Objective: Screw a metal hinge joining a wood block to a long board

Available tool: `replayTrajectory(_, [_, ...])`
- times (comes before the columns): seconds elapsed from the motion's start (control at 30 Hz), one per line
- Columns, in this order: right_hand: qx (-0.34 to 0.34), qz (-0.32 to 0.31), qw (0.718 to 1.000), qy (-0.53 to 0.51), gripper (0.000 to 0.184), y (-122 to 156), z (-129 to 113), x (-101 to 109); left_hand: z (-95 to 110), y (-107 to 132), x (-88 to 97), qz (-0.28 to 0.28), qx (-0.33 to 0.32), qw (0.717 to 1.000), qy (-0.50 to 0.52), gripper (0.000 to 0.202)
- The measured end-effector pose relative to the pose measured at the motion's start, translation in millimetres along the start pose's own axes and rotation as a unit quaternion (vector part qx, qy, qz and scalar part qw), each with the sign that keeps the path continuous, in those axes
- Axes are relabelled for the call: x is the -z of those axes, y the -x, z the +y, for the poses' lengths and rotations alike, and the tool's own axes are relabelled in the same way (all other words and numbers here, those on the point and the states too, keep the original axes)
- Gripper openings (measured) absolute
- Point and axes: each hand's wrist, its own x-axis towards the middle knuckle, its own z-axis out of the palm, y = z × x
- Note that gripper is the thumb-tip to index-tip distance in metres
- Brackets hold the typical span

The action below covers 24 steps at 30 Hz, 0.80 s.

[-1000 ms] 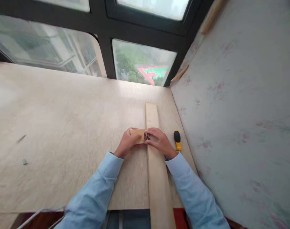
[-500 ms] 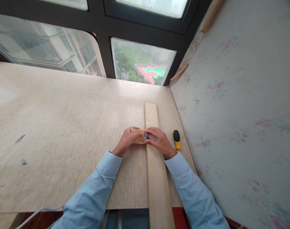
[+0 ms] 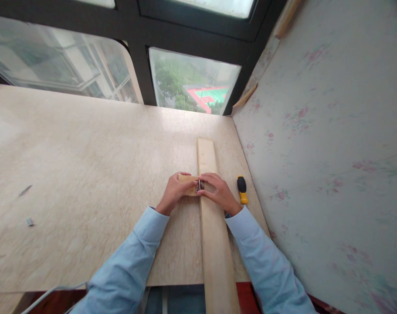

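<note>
My left hand grips a short wooden block, its thumb lying along the top towards a small metal hinge. The hinge spans the joint between that block and a long wooden board. From the right, my right hand pinches the hinge between thumb and fingers, over the board. The board runs from the near edge of the tabletop towards the window. Fingers hide parts of the hinge and the block's far side.
A screwdriver with a black and yellow handle lies right of the board, near the papered wall. On the left of the marbled tabletop are a thin pointed piece and a small metallic piece. A pale cable crosses the front edge.
The hinge has tilted slightly and its plates look darker. My right fingers have shifted a little on it. The view has moved slightly; block and board stay where they were.
</note>
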Motion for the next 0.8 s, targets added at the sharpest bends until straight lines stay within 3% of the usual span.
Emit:
replayTrajectory(0.33, [-0.004,-0.011,1.0,-0.015,0.047,0.8,-0.2,1.1,-0.2,2.1,-1.9,0.028,-0.011,1.0,0.005,0.056])
replayTrajectory(0.7, [0.004,-0.029,0.999,-0.032,0.046,1.1,-1.8,3.9,1.1,2.2,-1.0,0.054,-0.039,0.997,-0.03,0.082])
replayTrajectory(0.8, [0.001,-0.03,0.999,-0.031,0.045,0.7,-2.2,3.9,0.9,1.6,-1.6,0.058,-0.027,0.997,-0.031,0.077])
